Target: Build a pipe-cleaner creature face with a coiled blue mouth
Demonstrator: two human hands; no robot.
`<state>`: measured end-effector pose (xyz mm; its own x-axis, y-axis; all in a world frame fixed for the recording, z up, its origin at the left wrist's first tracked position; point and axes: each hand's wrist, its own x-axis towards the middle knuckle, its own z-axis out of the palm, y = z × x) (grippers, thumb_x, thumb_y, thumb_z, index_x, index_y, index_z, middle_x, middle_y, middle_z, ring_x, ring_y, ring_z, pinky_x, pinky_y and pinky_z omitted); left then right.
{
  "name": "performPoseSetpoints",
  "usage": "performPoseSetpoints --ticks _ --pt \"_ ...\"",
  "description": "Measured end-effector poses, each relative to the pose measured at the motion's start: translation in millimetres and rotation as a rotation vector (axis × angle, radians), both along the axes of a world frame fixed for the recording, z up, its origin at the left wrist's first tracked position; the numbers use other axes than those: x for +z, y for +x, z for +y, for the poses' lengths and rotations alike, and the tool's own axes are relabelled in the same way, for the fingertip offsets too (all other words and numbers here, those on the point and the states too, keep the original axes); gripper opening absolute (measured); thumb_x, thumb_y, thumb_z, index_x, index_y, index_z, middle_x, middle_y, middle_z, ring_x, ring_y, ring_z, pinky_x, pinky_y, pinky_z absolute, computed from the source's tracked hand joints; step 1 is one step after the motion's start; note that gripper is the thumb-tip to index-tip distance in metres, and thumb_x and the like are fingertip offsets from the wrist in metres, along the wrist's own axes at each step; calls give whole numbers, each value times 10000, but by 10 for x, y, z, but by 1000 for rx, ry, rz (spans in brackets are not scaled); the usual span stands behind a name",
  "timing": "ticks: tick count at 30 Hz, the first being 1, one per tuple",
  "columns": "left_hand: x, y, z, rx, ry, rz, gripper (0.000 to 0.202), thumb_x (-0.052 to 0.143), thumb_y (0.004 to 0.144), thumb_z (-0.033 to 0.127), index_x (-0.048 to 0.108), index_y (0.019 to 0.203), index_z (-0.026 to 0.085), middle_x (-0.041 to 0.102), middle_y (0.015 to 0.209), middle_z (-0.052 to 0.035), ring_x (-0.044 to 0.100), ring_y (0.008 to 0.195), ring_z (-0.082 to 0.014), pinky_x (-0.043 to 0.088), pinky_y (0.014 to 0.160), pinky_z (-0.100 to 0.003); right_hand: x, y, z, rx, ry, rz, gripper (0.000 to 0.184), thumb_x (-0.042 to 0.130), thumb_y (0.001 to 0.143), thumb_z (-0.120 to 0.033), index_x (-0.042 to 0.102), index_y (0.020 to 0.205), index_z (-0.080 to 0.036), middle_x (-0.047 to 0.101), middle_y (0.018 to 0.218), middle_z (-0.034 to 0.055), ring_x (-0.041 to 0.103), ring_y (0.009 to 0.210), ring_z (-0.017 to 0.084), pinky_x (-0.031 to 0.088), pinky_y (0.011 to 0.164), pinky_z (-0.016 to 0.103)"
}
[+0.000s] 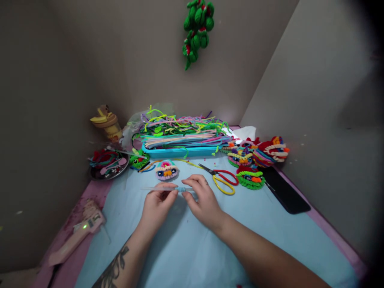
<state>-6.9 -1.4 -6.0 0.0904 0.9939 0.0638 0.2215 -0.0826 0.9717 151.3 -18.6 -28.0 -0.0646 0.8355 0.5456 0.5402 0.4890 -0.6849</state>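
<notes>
Blue coil on a clear stick, between both hands

Left hand (157,204): thumb and fingers pinching a thin clear stick (159,188), tips right beside the coil. Right hand (205,202): thumb and fingertips a narrow gap apart about the coil's far end – cannot tell whether they press on it. Blue coil (181,189) sits wound around the stick, between the two sets of fingertips.

Just beyond the left hand, a small bird face (167,172) with orange beak. Beyond the right hand, scissors (213,173), blades parted, one handle red, one yellow. Further right of that hand, a green face (251,180) near a black phone (286,194); more colourful faces (240,157) behind.

Straight ahead of both hands, a blue tray (183,152) heaped with fuzzy stems (183,132). Ahead and left of the left hand, a round bowl (123,173) of small parts. Left and nearer – a pink glue gun (79,238), green light lit, on the table (75,258).
</notes>
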Motion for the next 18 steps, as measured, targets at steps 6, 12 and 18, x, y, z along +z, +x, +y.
performPoseSetpoints --ticks 6,12,18 --pt "7 -7 -11 -73 93 23 137 624 739 271 684 815 174 651 848 -53 616 798 -178 501 706 -270 -4 14 21 29 -25 -92 194 500 867 -172 627 1009 -209 526 888 67 527 881 209 478 777 354" --pt "-17 -9 6 -80 -29 -38 256 673 690 284 660 914 161 682 919 -68 635 814 -189 504 726 -283 18 15 25 8 -33 -76 131 486 868 -164 613 872 -192 517 848 62 523 833 202 465 738 342" --pt "-46 -9 43 -47 -103 16 216 650 704 331 691 797 141 702 818 -72 629 741 -192 488 663 -278 -7 20 27 -54 -44 -8 101 498 867 -158 592 882 -191 498 890 56 542 837 182 468 744 323"
